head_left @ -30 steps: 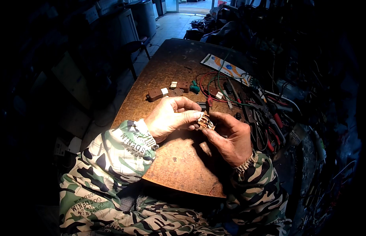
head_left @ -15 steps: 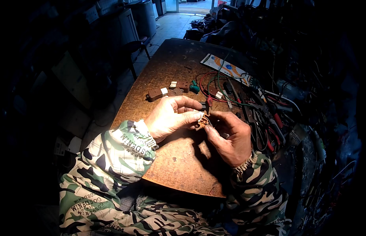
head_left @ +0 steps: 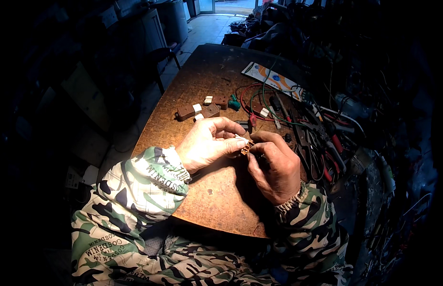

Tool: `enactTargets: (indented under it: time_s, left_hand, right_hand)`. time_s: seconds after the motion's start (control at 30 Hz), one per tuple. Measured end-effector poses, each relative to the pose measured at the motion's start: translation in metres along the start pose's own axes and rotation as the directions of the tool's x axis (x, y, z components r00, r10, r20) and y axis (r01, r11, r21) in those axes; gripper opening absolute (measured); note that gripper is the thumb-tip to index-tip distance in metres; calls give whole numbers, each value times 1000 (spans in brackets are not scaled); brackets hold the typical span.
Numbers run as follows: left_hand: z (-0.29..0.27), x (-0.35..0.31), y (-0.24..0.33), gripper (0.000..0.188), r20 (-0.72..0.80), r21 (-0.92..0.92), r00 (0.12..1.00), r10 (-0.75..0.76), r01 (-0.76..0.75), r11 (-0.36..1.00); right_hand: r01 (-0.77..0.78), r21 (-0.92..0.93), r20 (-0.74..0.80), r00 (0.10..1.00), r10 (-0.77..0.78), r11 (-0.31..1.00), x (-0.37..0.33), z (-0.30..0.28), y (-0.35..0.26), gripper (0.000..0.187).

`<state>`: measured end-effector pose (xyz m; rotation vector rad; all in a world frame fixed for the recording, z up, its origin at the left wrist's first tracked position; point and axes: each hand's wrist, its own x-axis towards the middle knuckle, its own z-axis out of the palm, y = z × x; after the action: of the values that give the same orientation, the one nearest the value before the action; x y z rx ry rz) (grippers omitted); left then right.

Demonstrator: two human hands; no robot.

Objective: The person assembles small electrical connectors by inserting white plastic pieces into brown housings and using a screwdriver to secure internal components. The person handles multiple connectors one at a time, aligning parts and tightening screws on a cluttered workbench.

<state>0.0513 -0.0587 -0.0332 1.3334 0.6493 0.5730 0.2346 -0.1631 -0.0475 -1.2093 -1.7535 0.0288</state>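
Head view: the left hand [head_left: 201, 147] pinches a small orange-brown slotted piece [head_left: 246, 148], nearer the person than the red tapered plastic-looking clip [head_left: 252, 120]; the right hand [head_left: 279, 172] has curled its fingers further at the piece's edge, grip unclear, suggesting finer handling.

You are in what looks like a repair workshop, with a scuffed wooden workbench [head_left: 210, 202] beneath your hands, red-handled hand tools [head_left: 336, 142] heaped right of your right hand [head_left: 277, 167], and alligator-clip leads [head_left: 235, 103] and brown plastic housings [head_left: 185, 113] beyond your left [head_left: 202, 145].
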Motion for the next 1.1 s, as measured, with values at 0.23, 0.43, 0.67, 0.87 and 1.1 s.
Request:
enactTargets:
  time_s: [0.23,0.43,0.67,0.87,1.1]
  left_hand:
    - [1,0,0,37,21,-2,999,-31,31,1000]
    - [1,0,1,37,23,20,999,-38,37,999]
    - [2,-1,2,36,30,-41,999,-25,26,999]
    - [-3,-2,2,39,-29,-80,1000,10,-12,997]
    - [-2,-1,0,39,-15,-149,999,36,-38,988]
  right_hand:
    - [-12,12,5,1000,12,1000,-2,2,0,20]
    - [-35,15,20,999,35,999,0,1,-2,17]
    - [-289,325,104,957,269,901,-2,-2,5,29]
    - [-408,501,129,907,400,763,3,-1,-5,46]
    - [-221,192,-11,974,227,956,-2,1,2,38]
